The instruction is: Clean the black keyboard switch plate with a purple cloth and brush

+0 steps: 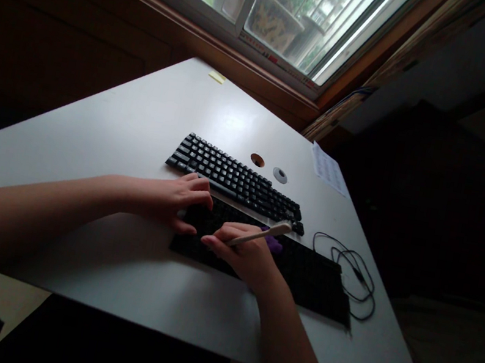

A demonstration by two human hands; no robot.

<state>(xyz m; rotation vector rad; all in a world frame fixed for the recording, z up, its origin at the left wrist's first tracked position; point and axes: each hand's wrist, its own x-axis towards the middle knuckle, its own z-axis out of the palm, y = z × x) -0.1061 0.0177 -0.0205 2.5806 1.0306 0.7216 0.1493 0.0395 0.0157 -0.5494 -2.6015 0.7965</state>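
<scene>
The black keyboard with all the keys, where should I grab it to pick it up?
Try its two short ends, one hand on each, coming in from the far side. The keyboard is long and lies flat, so holding both ends should keep it level. Bare desk lies behind it, while the left hand and dark panel crowd its near edge.

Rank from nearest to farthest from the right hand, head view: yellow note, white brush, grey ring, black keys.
1. White brush, in the right hand.
2. Black keys, just beyond.
3. Grey ring, behind the keys.
4. Yellow note, far back, left.
</scene>
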